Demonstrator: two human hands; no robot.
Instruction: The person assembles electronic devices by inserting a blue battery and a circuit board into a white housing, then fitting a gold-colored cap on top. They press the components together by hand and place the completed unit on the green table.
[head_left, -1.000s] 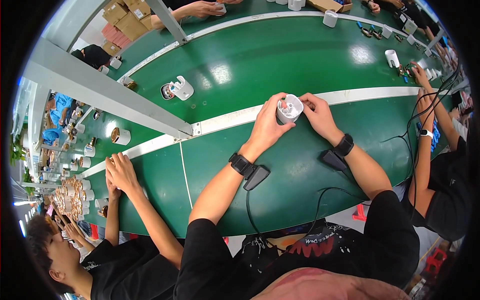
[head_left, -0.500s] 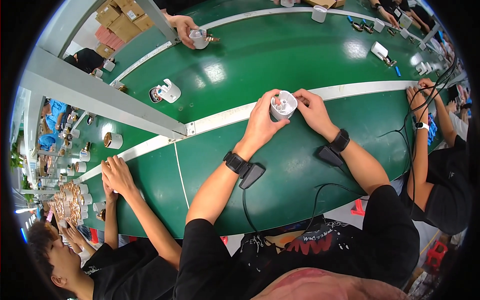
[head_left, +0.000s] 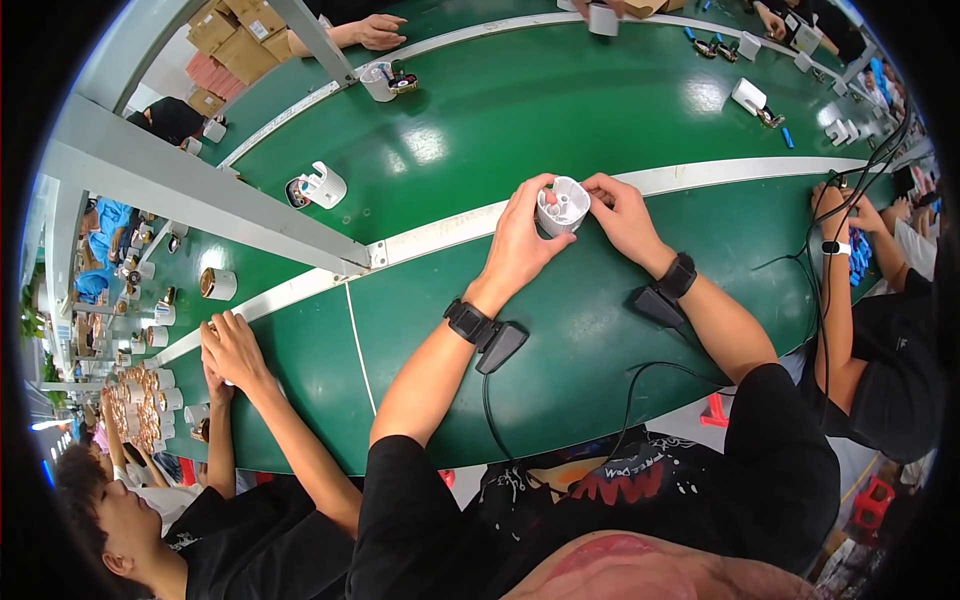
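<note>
A white plastic housing [head_left: 563, 212], hollow with ribs and posts inside, is held up over the near green work surface, its open end facing me. My left hand [head_left: 520, 235] is closed round its left side, the thumb low across the front and a fingertip at the inside. On the opposite side my right hand [head_left: 622, 218] has its bent fingers and thumb at the right rim, pinched there; the exact contact is partly hidden. Both wrists carry black straps with small black boxes.
A metal rail [head_left: 440, 237] separates my bench from the green conveyor belt [head_left: 500, 110]. Similar housings with electronic parts, such as an opened housing [head_left: 325, 187], lie on it. A grey post [head_left: 210, 190] rises at left. Co-workers sit on both sides; black cables [head_left: 815, 270] hang at right.
The housings on the belt have shifted slightly left. Across the belt, a person's hand has let go of a housing and drawn back. My hands keep their hold, with the housing turned slightly.
</note>
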